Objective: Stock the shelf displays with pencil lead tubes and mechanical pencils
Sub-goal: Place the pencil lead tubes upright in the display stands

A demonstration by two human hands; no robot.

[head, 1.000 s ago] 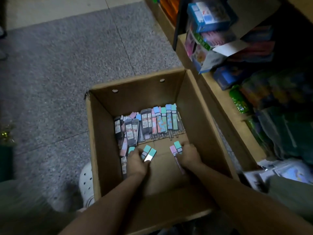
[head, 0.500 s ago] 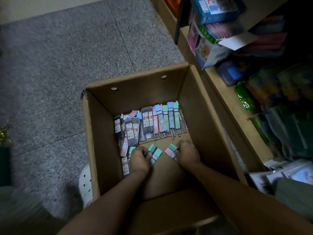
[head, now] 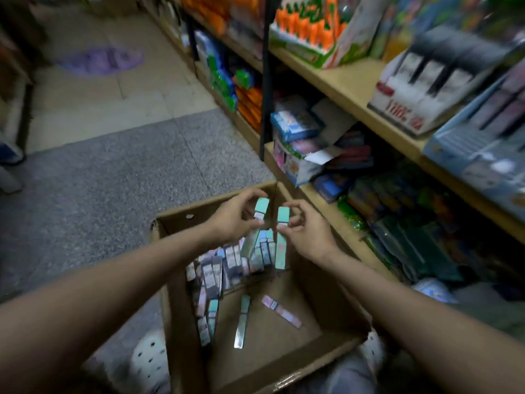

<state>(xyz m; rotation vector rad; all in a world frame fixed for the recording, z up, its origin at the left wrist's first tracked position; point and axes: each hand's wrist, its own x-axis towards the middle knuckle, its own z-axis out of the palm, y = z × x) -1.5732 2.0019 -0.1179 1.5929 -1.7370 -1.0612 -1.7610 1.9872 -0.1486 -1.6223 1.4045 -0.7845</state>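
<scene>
The left hand (head: 230, 220) and right hand (head: 305, 231) are each pinching a teal pack (head: 257, 223) above the cardboard box (head: 284, 362); probably carrying them right to the shelf (head: 349, 83) next.

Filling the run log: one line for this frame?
left hand: holds teal tube | right hand: holds teal tube | both above cardboard box | stage: lifted, not shelved

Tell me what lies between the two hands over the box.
In the head view, two mint-green packs stand side by side there: the left hand pinches one pack, the right hand the other pack. A narrow gap separates them above the box.
</scene>
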